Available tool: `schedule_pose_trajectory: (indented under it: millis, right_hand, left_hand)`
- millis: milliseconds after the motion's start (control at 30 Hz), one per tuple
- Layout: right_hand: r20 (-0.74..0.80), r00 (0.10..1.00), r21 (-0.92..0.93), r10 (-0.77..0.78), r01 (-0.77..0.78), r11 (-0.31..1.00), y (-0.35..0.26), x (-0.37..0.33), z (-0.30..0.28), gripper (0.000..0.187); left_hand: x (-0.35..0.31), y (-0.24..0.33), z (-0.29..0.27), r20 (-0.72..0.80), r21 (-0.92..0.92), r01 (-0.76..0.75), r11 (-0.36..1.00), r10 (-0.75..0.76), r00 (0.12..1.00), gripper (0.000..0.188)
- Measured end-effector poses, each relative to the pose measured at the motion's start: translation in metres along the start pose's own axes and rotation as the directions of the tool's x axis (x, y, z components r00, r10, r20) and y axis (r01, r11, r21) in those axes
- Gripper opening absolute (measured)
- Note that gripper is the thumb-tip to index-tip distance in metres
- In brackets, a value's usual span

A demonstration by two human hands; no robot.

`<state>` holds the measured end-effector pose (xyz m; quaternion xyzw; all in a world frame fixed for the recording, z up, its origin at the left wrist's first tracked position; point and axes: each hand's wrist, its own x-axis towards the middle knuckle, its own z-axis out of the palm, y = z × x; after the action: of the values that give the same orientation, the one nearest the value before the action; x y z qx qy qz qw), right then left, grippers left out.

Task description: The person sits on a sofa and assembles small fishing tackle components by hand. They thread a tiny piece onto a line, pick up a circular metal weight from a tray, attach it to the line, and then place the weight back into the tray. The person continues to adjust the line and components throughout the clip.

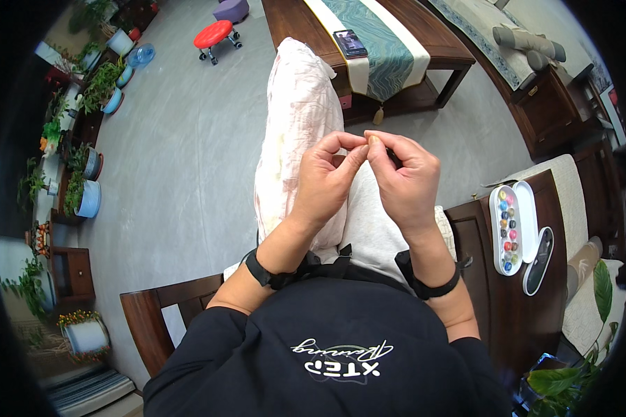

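Note:
My left hand point(325, 174) and my right hand point(409, 177) meet at the fingertips above my lap. Thumb and forefinger are pinched together on each hand. Whatever lies between the fingertips is too small to make out. Below and beyond the left hand, a pale pink and white cloth point(295, 111) is draped over my left leg. To my right, on a dark wooden surface, an open white oval case point(497, 244) holds several thread spools point(508, 226) in many colours. Touching its lower side is a slim dark oval piece with a white rim point(538, 261), its contents unclear.
Ahead stands a wooden table point(438, 35) with a teal and white runner point(389, 59) and a phone point(350, 43) on it. A red wheeled stool point(213, 35) is far left. Potted plants point(101, 87) line the left side; a leafy plant point(556, 381) is near right.

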<state>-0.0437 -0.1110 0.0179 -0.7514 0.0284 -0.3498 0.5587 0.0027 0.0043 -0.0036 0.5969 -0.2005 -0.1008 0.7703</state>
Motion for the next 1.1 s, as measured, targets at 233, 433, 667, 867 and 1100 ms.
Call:
schedule_pose_trajectory:
  millis: [233, 433, 667, 867, 1100]
  right_hand:
    - [0.028, 0.998, 0.119, 0.062, -0.065, 0.991, 0.001, 0.009, 0.002, 0.013]
    - [0.103, 0.992, 0.344, 0.079, -0.110, 0.932, -0.028, 0.058, 0.008, 0.017]
    - [0.101, 0.995, 0.405, -0.009, -0.033, 0.914, -0.067, 0.084, 0.023, 0.018]
    - [0.064, 0.997, 0.410, -0.052, 0.021, 0.912, -0.081, 0.085, 0.035, 0.017]
    - [0.044, 0.995, 0.364, -0.087, 0.065, 0.929, -0.083, 0.086, 0.040, 0.017]
  left_hand:
    - [0.007, 0.008, 0.000, -0.024, 0.029, -0.003, 1.000, 0.004, 1.000, 0.009]
    - [0.039, 0.062, 0.001, -0.018, -0.063, -0.053, 0.997, 0.052, 0.998, 0.010]
    - [0.050, 0.109, 0.002, -0.058, -0.120, -0.187, 0.975, 0.182, 0.982, 0.010]
    - [0.048, 0.122, -0.004, -0.088, -0.140, -0.240, 0.961, 0.229, 0.969, 0.011]
    - [0.047, 0.127, -0.011, -0.140, -0.174, -0.257, 0.951, 0.235, 0.962, 0.012]
